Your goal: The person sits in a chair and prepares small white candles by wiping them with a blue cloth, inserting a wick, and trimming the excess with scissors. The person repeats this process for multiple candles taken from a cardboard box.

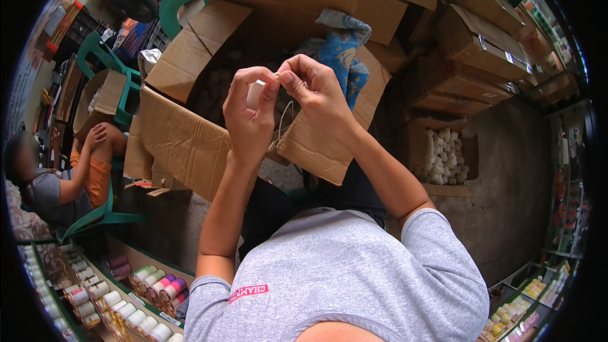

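Up in front of the chest, both hands meet over a big open cardboard box (183, 139). The left hand (250, 117) is closed around a small white spool (254, 94), thumb and fingers wrapped about its sides, so that only its upper part shows above the palm. The right hand (316, 92) touches the left at the fingertips, its thumb and forefinger pinched tight on a thin pale thread (282, 120) right at the spool's top edge. A loop of that thread hangs down between the two wrists, in front of the box flap.

Inside the big box lie many more pale spools, dim in shadow. A blue patterned cloth (345, 50) is draped over the box's far rim. To the right, on the concrete floor (506, 171), a smaller box (443, 158) is filled with white spools. More cardboard boxes are stacked behind. At lower left, rows of spools with coloured tops (152, 285) sit in a tray. Farther left another person (69, 177) sits on a green plastic chair (104, 215), well apart from the hands.
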### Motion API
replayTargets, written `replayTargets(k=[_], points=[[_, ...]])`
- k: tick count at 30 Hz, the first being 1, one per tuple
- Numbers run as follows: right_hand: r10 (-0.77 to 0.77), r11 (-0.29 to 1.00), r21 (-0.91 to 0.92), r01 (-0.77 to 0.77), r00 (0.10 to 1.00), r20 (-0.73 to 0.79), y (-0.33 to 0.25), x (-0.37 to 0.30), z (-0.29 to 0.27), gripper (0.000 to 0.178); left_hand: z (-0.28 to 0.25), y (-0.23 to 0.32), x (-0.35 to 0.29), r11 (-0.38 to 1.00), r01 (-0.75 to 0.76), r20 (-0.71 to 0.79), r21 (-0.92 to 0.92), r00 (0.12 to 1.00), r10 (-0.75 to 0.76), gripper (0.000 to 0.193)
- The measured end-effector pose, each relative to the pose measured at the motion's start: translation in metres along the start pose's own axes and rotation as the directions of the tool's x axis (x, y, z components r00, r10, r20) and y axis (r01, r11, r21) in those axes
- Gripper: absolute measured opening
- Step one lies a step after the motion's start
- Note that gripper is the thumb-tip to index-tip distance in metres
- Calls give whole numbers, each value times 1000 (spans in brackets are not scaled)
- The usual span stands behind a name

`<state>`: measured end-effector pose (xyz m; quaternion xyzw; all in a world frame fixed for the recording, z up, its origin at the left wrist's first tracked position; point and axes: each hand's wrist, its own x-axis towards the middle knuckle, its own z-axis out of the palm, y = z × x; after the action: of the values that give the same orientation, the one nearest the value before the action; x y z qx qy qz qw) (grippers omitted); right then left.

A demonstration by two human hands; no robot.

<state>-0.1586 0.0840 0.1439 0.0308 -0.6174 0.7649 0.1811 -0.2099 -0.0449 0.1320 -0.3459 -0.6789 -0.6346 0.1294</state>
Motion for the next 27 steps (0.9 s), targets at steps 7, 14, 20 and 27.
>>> replayTargets(k=[7,14,20,27], points=[[-44,990,-130,55,995,87,-8,0,-2,17,-3,4,1,900,281,110,-332,960,-259,6],[-35,972,-220,81,978,205,-11,0,-6,16,-12,6,6,576,500,360,-647,866,-348,8],[-5,999,-48,13,986,166,-2,-5,-5,14,-6,-1,1,342,535,414,-773,833,-366,16],[88,996,-30,-86,993,73,4,0,-13,17,8,13,-2,515,520,282,-682,836,-470,15]])
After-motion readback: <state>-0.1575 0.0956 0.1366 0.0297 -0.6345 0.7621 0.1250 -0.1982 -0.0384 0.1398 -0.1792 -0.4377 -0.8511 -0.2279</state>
